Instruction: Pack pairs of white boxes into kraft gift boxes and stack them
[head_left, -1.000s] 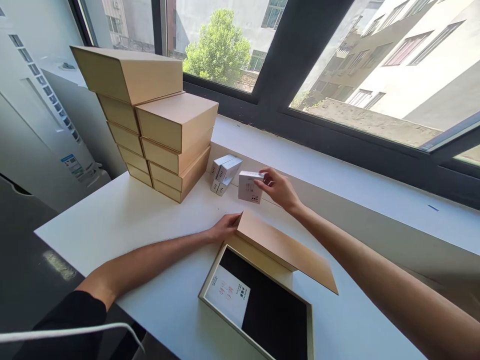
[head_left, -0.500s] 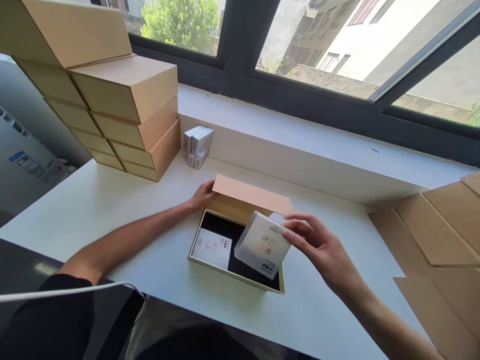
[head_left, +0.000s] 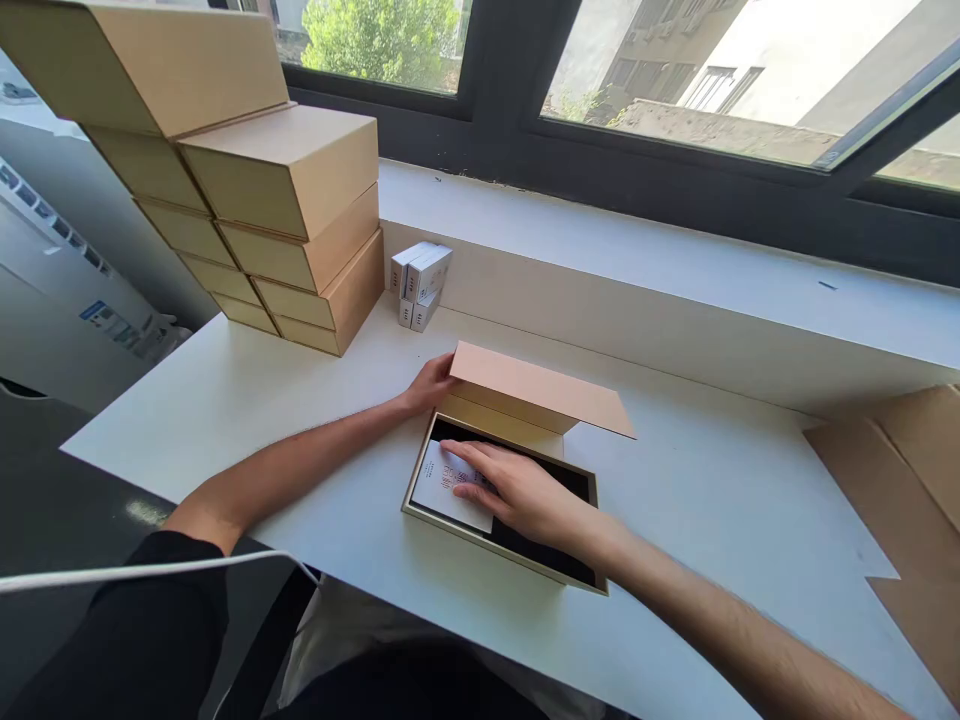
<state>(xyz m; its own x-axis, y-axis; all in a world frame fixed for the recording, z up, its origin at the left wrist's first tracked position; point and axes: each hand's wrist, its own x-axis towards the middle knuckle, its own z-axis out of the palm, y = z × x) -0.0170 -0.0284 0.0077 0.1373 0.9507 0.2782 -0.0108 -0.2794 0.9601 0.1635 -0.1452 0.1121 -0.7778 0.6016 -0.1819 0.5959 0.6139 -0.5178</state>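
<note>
An open kraft gift box (head_left: pixel 517 565) with a black lining lies on the white table (head_left: pixel 247 400) in front of me. Its hinged lid (head_left: pixel 540 390) stands up at the far side. My left hand (head_left: pixel 429 387) grips the lid's left corner. My right hand (head_left: pixel 525 495) lies flat inside the box, palm down. Its fingers rest on a small white printed box (head_left: pixel 446 485) at the left end of the tray. Whatever is under the palm is hidden.
Two stacks of closed kraft boxes (head_left: pixel 292 180) stand at the back left. Beside them, a few small white boxes (head_left: pixel 420 280) are piled against the wall under the window sill (head_left: pixel 637 260). Flat cardboard sheets (head_left: pixel 900 470) lie at the right edge.
My right hand carried a white box from the back of the table to the open gift box, lowered it inside, and now lies flat there. My left hand stayed on the lid.
</note>
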